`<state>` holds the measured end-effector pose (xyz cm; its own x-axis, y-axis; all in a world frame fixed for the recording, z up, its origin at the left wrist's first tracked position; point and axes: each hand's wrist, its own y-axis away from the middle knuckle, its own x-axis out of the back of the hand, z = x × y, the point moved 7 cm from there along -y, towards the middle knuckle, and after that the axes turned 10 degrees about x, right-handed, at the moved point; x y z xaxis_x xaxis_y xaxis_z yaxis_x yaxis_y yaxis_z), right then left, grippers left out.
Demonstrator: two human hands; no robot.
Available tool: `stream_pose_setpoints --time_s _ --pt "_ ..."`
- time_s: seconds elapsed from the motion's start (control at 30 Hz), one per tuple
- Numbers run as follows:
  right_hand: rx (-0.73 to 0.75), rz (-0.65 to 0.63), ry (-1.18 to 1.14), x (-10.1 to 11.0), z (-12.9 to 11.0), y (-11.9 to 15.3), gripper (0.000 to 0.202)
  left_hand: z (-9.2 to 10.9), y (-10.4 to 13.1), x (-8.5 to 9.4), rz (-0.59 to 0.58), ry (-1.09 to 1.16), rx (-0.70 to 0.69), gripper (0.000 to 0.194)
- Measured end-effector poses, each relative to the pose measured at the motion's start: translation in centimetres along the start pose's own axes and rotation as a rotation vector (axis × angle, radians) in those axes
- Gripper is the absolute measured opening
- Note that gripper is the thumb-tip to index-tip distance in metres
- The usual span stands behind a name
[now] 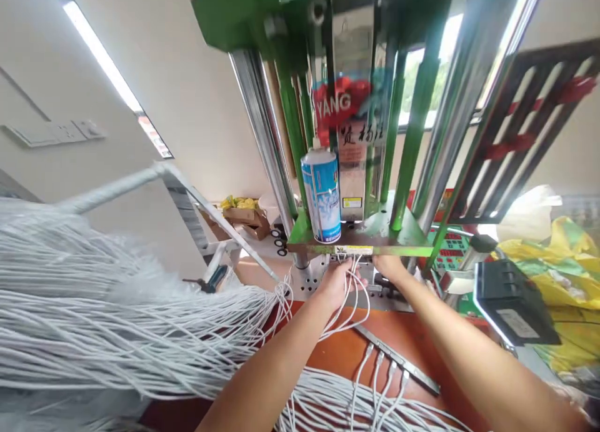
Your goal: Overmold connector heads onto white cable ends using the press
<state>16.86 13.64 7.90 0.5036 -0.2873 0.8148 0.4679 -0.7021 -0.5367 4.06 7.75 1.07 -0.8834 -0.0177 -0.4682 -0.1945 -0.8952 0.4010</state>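
Note:
Under the green plate [375, 238] of an upright machine, my left hand [336, 283] is closed around several white cables [354, 288], which loop down from its fingers. To the right, my right hand [389, 266] reaches below the same plate; its fingers are hidden by the plate's edge. A blue and white spray can [322, 197] stands upright on the plate. On the orange table [328, 354] lies a dark metal bar [403, 362], with several white cable ends attached along it. A perforated metal bed [309, 285] shows beneath the machine.
A large bundle of white cables [140, 319] hangs at the left beside a wrapped frame [112, 188]. A black box [515, 304] and a green control panel [450, 251] are at the right, near yellow bags [557, 263]. Cardboard boxes [248, 219] sit behind.

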Motion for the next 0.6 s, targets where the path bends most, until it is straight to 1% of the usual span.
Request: stream_pose_setpoints --time_s 0.1,0.17,0.23,0.33,0.4,0.47,0.53,0.6 --pt "-0.035 0.092 -0.030 1.2 -0.5 2.1 0.032 0.8 2.4 -0.6 -0.044 0.012 -0.023 0.031" --pt "-0.059 0.141 -0.065 1.8 -0.8 4.6 0.027 0.3 4.6 -0.8 -0.069 0.013 -0.009 0.034" --pt "-0.077 0.170 -0.103 2.3 -1.6 7.7 0.025 -1.1 7.2 -1.0 -0.095 -0.001 0.026 0.041" --pt "-0.112 0.195 -0.140 3.2 -3.6 12.3 0.025 -4.6 11.0 -1.4 -0.123 -0.057 0.087 0.051" --pt "-0.173 0.218 -0.133 3.9 -4.7 14.7 0.025 -6.8 13.0 -1.6 -0.092 -0.103 0.084 0.056" --pt "-0.266 0.242 -0.107 4.6 -5.0 16.3 0.027 -8.3 14.5 -1.7 -0.021 -0.165 0.038 0.059" --pt "-0.362 0.246 -0.090 5.1 -4.5 17.5 0.029 -8.9 15.7 -1.8 0.046 -0.264 -0.042 0.061" --pt "-0.426 0.216 -0.105 5.2 -3.5 18.6 0.029 -8.8 16.7 -2.0 0.073 -0.375 -0.108 0.061"
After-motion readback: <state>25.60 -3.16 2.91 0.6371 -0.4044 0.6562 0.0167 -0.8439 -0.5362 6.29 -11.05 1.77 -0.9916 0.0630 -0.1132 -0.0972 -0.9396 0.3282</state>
